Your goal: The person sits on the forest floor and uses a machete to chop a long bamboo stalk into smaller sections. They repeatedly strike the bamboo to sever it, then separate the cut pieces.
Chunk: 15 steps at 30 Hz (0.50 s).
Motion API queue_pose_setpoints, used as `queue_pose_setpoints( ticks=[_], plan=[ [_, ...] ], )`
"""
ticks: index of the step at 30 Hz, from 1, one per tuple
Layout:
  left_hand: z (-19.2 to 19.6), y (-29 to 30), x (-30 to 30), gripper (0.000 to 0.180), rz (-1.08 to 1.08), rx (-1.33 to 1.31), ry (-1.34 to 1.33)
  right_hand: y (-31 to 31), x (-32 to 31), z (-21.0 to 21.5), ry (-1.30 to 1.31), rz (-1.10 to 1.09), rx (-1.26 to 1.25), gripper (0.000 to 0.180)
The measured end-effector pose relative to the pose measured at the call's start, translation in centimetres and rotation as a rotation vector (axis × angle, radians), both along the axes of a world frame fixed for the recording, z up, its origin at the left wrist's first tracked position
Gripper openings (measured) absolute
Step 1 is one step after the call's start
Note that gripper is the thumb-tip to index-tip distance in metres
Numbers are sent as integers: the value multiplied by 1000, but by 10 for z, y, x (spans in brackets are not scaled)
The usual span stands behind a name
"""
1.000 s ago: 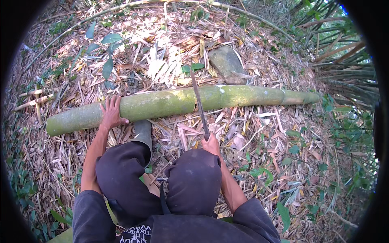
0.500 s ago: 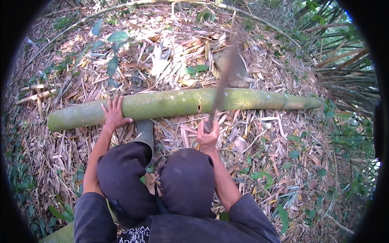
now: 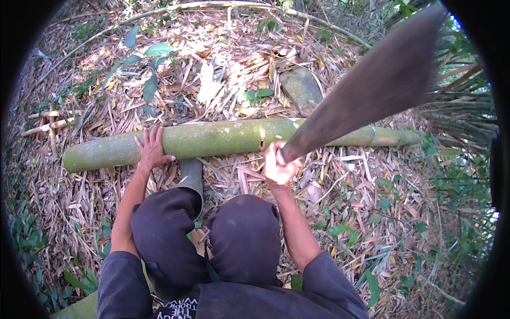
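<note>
A thick green bamboo pole [image 3: 212, 139] lies crosswise in front of my knees. My left hand [image 3: 152, 150] rests on its left part, fingers spread over the top and thumb out to the side. My right hand [image 3: 280, 167] is closed round the handle of a machete [image 3: 372, 80]. The broad dark blade is raised above the pole, slanting up toward the far right and slightly blurred. It hides a stretch of the pole's right part. A narrow cut [image 3: 262, 138] with pale edges shows in the bamboo, just left of the blade.
Dry bamboo leaves cover the ground. A grey stone [image 3: 302, 89] sits beyond the pole. One rubber boot [image 3: 191, 173] reaches the pole near my left hand. A thin curved stem [image 3: 212, 5] arcs across the far side. Green plants [image 3: 451, 175] grow at the right, and another bamboo piece [image 3: 77, 308] lies at the lower left.
The machete has swung up and to the right, its blade now larger in view. My right hand has shifted slightly up and right. The cut looks wider. My left hand stays on the pole.
</note>
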<state>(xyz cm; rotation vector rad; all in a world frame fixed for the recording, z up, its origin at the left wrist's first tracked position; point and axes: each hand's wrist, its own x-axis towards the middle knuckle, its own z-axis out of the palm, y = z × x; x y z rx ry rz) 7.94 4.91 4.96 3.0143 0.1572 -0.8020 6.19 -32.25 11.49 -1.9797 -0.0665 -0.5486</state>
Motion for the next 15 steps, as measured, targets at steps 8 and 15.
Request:
queue_pose_setpoints(
  ticks=[8, 15],
  plan=[
    [-10, 0, -16, 127, 13, 10, 94, -30, -82, -82, 936, -36, -414, 25],
    [2, 4, 4, 126, 26, 10, 44, 13, 1, 21, 222, -11, 29, 17]
  ],
)
